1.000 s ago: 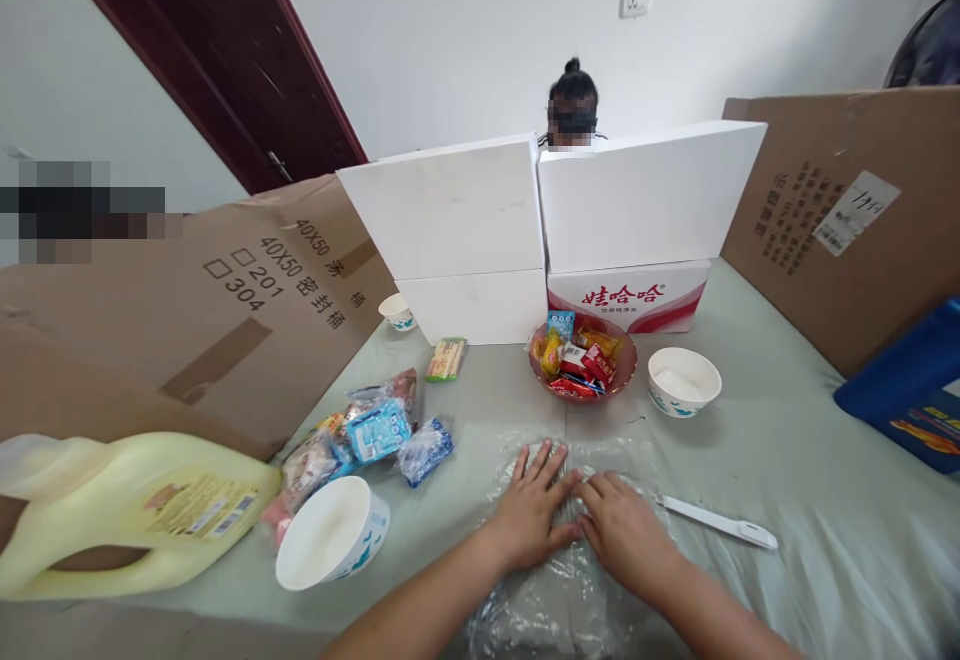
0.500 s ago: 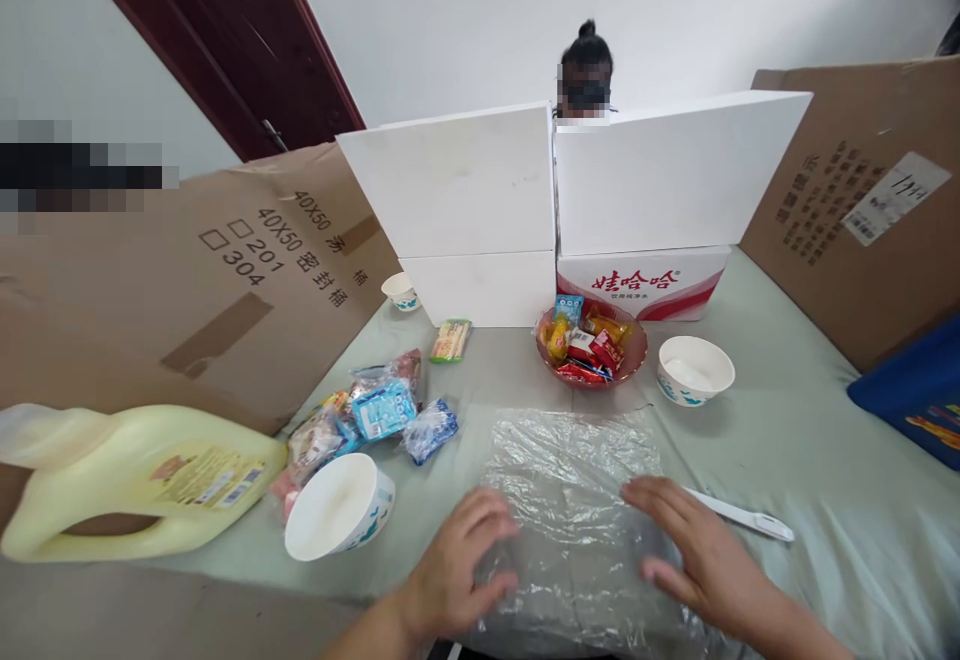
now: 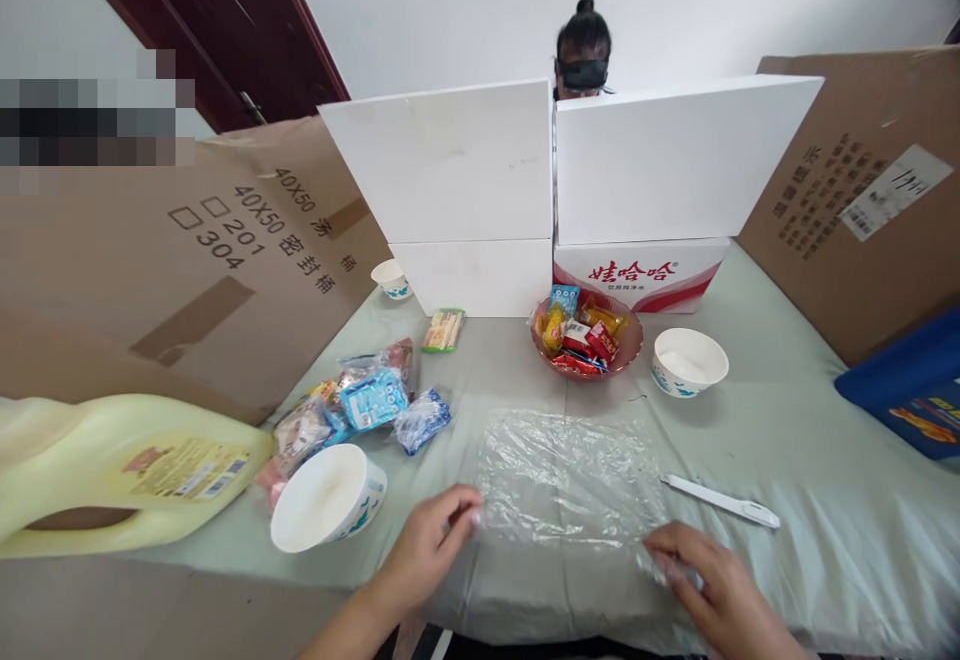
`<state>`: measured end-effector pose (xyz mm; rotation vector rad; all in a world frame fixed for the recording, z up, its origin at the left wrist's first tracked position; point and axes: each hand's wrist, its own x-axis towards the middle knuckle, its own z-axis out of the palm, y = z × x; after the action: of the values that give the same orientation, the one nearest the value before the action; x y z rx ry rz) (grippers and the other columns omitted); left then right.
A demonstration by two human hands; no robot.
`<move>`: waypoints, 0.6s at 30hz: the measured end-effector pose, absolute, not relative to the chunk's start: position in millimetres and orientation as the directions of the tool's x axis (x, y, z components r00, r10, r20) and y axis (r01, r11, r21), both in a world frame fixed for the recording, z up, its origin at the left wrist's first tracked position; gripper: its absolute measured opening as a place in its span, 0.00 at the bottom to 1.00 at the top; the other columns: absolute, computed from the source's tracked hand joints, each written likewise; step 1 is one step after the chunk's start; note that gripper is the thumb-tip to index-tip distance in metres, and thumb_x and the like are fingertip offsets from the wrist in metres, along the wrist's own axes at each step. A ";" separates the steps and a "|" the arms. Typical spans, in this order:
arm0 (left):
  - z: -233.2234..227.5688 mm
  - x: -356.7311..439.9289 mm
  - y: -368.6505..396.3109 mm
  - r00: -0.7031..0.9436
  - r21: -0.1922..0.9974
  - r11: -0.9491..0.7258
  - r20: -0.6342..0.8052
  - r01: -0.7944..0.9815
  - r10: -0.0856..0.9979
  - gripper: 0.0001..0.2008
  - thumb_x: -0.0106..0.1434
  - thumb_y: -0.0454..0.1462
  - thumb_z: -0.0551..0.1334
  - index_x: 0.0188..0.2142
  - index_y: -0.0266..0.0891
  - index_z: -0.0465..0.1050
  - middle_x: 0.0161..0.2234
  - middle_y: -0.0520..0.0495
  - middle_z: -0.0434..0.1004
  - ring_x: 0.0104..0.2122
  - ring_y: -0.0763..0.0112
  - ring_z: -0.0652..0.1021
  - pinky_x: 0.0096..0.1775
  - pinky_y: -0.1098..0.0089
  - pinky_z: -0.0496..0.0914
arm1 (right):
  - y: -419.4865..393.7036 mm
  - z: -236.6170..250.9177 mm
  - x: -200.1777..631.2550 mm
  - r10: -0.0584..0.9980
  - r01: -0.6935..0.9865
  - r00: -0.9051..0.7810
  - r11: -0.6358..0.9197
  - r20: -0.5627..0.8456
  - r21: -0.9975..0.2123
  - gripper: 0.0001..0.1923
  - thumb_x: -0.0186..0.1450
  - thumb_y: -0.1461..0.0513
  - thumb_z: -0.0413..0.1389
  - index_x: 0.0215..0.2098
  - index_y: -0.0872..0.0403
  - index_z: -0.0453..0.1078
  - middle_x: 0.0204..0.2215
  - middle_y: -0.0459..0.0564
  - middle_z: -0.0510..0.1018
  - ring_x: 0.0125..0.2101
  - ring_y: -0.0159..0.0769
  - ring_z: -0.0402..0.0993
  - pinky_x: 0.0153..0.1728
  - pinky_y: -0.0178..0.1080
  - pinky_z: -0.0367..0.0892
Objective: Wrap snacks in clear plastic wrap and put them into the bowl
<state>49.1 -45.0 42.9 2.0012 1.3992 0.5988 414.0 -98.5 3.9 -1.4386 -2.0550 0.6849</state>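
A clear, crinkled plastic sheet or bag (image 3: pixel 562 480) lies spread on the cloth in front of me. At its near left corner, my left hand (image 3: pixel 435 545) pinches the plastic between thumb and fingers. My right hand (image 3: pixel 701 575) has its thumb and fingers closed on the near right corner. A slim white tool (image 3: pixel 724 500) with a slot at one end rests beyond my right hand. To the left of my left hand stands a white paper bowl (image 3: pixel 330 500), beside a heap of wrapped snacks (image 3: pixel 375 398).
Past the plastic, a pink glass bowl (image 3: pixel 589 365) holds packaged snacks, with a white bowl (image 3: pixel 690 362) beside it. White boxes (image 3: pixel 465 180) form a barrier; a person (image 3: pixel 583 45) sits behind. A yellow jug (image 3: pixel 135 475) lies left and a blue container (image 3: pixel 911 395) stands right.
Both hands have moved from hovering open over the plastic to its near corners and closed there. The plastic's near edge now lies farther from me. The view has shifted slightly.
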 end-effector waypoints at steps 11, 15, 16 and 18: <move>12.1 101.1 41.5 0.096 0.182 -0.105 0.055 0.978 0.994 0.09 0.70 0.37 0.51 0.41 0.41 0.69 0.32 0.48 0.80 0.33 0.66 0.79 0.34 0.71 0.64 | -30.2 -29.5 392.8 0.940 0.948 0.064 0.048 0.335 -0.316 0.22 0.70 0.58 0.42 0.59 0.59 0.60 0.29 0.53 0.80 0.24 0.42 0.77 0.23 0.39 0.65; 4.6 102.3 45.7 0.112 0.121 -0.119 0.067 0.986 0.992 0.10 0.70 0.37 0.52 0.39 0.39 0.70 0.30 0.45 0.79 0.31 0.63 0.79 0.34 0.70 0.64 | -28.4 -35.4 391.8 0.936 0.981 0.022 0.047 0.351 -0.187 0.21 0.72 0.59 0.40 0.59 0.57 0.60 0.35 0.54 0.81 0.25 0.40 0.78 0.21 0.38 0.64; 2.5 102.3 46.4 0.119 0.107 -0.126 0.070 0.986 0.990 0.10 0.70 0.37 0.52 0.39 0.39 0.71 0.29 0.45 0.79 0.31 0.63 0.79 0.34 0.69 0.64 | -27.7 -35.2 391.3 0.937 0.985 0.013 0.049 0.349 -0.167 0.21 0.72 0.60 0.40 0.59 0.57 0.61 0.36 0.54 0.81 0.25 0.40 0.78 0.21 0.38 0.64; -1.5 102.0 47.2 0.133 0.087 -0.140 0.081 0.986 0.988 0.10 0.70 0.37 0.52 0.37 0.39 0.71 0.29 0.44 0.79 0.31 0.62 0.79 0.35 0.68 0.65 | -26.3 -33.3 390.1 0.939 0.988 -0.001 0.054 0.344 -0.144 0.20 0.72 0.61 0.40 0.58 0.56 0.62 0.37 0.54 0.81 0.25 0.39 0.77 0.21 0.38 0.64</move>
<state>102.0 47.2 -1.5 2.3556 2.0515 0.1852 390.1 -26.3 -33.3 -1.9374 -1.9930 -0.1972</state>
